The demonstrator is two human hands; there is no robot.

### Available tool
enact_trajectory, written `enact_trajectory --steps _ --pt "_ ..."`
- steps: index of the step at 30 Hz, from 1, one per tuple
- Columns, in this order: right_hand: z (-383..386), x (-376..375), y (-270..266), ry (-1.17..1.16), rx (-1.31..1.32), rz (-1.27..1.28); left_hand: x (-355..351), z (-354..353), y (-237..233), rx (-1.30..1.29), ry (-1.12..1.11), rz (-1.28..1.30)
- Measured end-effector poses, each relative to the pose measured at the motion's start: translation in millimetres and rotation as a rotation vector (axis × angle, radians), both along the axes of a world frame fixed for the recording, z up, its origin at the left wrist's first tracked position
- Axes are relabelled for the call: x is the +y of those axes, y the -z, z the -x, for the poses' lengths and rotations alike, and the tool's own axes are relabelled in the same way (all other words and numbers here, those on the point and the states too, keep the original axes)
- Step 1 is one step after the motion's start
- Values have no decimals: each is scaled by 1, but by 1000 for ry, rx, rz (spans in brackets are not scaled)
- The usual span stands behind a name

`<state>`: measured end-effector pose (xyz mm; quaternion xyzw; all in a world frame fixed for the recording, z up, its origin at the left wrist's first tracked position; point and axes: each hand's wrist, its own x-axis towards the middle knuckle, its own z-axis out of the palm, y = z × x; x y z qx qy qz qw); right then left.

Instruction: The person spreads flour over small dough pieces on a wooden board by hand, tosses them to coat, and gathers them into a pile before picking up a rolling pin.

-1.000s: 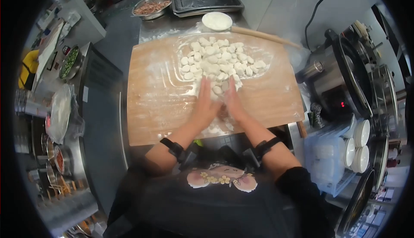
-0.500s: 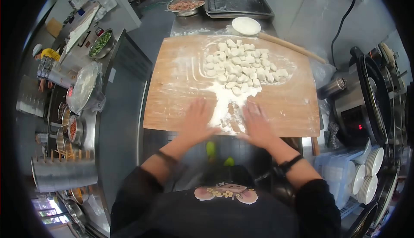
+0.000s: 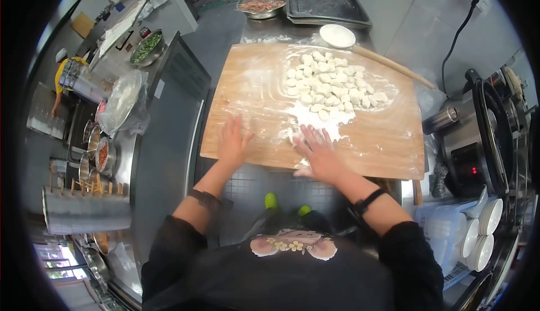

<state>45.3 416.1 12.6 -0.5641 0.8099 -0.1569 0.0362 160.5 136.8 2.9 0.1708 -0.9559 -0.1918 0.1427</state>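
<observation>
A wooden board [image 3: 259,80] dusted with flour lies before me. On its upper right part sits a heap of small white dough pieces [image 3: 329,83]. Loose white flour [image 3: 332,125] spreads just below the heap. My right hand [image 3: 316,152] rests over the lower edge of this flour, fingers spread, with white powder on it. Further left, near the front edge of the board, my left hand [image 3: 233,142] has its fingers stretched out and holds nothing. A wooden rolling pin [image 3: 394,66] lies across the board's back right edge, beside a white bowl [image 3: 337,36] with white powder in it.
Behind the board are a metal bowl of reddish filling [image 3: 261,6] and a black tray [image 3: 326,1]. A black-lidded cooker [image 3: 472,148] and stacked white plates [image 3: 481,249] stand right. Left are a counter with a bowl of chopped greens [image 3: 147,49] and a person in yellow [image 3: 64,74].
My left hand has moved left, away from the flour. My right hand has shifted inward over the flour, and the lower flour patch looks smaller. The view has swung slightly left.
</observation>
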Motion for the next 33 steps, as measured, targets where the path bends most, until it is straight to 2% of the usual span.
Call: enact_trajectory --steps 2,4,5,7,9,11,12,14,15,16,18,20,22,23,25,27,29,31,32,33 --pt "14 -24 -3 9 23 11 1 -12 6 -41 -15 15" --pt "42 -35 -16 387 -245 -51 -5 -11 2 65 38 51" --pt "44 -34 -19 388 -230 -42 -14 -14 -4 82 39 58" --pt "35 -29 -25 438 155 38 -34 -27 -11 61 12 46" --pt "2 -36 -34 180 -94 -47 -52 -40 -10 106 -54 6" --pt "-18 -57 -17 -306 -336 24 -63 -53 -7 130 -112 -30" --pt "-25 -70 -9 -310 -336 21 -68 -58 -7 171 -131 -88" --pt "-32 -96 4 -558 -232 -30 -83 -67 -13 212 -153 -136" --pt "-23 -102 -30 -371 -387 -202 -90 -75 -18 226 -170 -131" --pt "-8 -101 -24 -375 -394 -203 -95 -85 -20 237 -186 -131" --pt "23 -93 -9 -48 -121 -74 -107 -107 -18 293 -199 -179" --pt "9 -102 -17 -23 -158 2 -120 -126 -6 287 -284 -215" --pt "-30 -137 -38 -412 -448 -82 -119 -137 5 295 -326 -265" --pt "-41 -159 -30 -414 -445 -89 -119 -140 14 288 -361 -323" --pt "-51 -199 -17 -608 -313 -58 -122 -143 17 287 -398 -376" --pt "-25 -218 -22 -284 -404 -128 -124 -155 15 201 -412 -353" --pt "24 -219 3 -61 -302 -5 -133 -176 17 182 -419 -337" --pt "56 -200 6 409 -162 136 -145 -196 19 194 -445 -339" --pt "50 -203 10 413 -149 150 -149 -206 22 209 -435 -332" --pt "31 -205 9 388 -142 184 -152 -216 28 199 -521 -363"
